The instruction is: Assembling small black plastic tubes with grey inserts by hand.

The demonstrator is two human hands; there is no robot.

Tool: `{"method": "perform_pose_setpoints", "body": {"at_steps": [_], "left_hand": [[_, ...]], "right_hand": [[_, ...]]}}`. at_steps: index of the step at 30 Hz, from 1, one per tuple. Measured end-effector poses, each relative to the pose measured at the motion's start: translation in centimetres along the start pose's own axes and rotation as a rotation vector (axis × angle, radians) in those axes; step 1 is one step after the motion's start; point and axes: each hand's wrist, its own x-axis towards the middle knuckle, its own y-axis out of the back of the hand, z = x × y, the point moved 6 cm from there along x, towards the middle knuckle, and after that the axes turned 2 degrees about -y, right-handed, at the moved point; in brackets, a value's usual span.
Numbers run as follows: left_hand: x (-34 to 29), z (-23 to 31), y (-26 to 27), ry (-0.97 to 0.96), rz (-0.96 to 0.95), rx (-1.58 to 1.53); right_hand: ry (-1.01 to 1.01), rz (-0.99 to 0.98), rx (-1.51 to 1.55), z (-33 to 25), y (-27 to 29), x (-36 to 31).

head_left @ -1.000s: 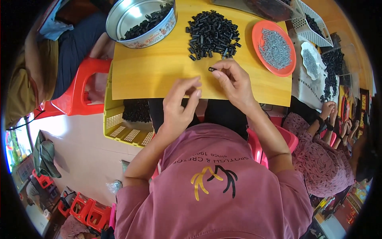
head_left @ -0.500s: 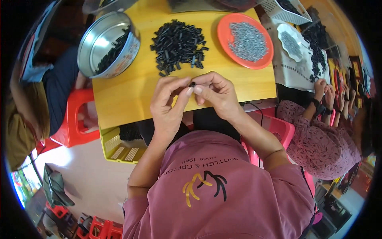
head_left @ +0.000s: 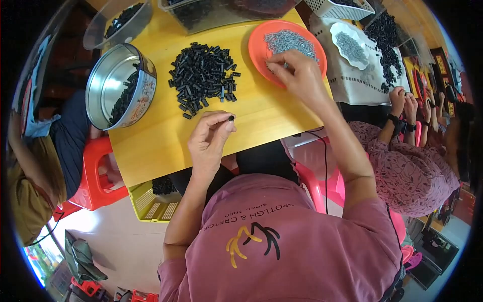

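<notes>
My left hand [head_left: 209, 143] is above the near edge of the yellow table, thumb and forefinger pinching a small black tubular piece [head_left: 231, 119], its round end showing. My right hand [head_left: 300, 76] reaches over the red plate [head_left: 259, 48], fingertips together at the small silver screw-like pieces [head_left: 289, 43] heaped on it. Whatever its fingertips hold is too small to make out. A pile of short black plastic pieces [head_left: 201, 75] lies on the table beyond my left hand.
To the left stands a round metal tin [head_left: 146, 93] with black pieces inside. Clear plastic bins [head_left: 191, 22] line the table's far side. A neighbouring table on the right bears a white dish [head_left: 336, 32] of silver pieces. A person with a wristband [head_left: 392, 120] works there. A yellow crate [head_left: 138, 201] sits below.
My right hand has left my left hand and moved up and right to the red plate. My left hand keeps the black piece. The view has shifted slightly.
</notes>
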Motion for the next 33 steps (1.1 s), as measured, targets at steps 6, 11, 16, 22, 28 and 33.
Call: {"method": "perform_pose_setpoints", "body": {"at_steps": [6,11,16,22,28,33], "left_hand": [[0.2,-0.8,0.2,-0.004,-0.018,0.062],[0.0,-1.0,0.6,-0.004,0.012,0.088],[0.1,-1.2,0.5,0.010,0.008,0.093],[0.0,-0.9,0.4,0.008,-0.028,0.055],[-0.4,-1.1,0.5,0.151,0.019,-0.048],[-0.3,-0.9,0.5,0.163,0.042,-0.073]], "right_hand": [[0.074,-0.136,-0.338,1.5,-0.7,3.2],[0.088,-0.260,-0.452,1.3,-2.1,4.1],[0.118,-0.294,-0.544,1.8,-3.1,4.6],[0.173,-0.265,-0.456,1.0,-2.7,4.8],[-0.074,-0.185,0.208,0.1,-2.6,2.9],[-0.086,-0.336,0.644,-5.5,-4.2,-2.4]]}}
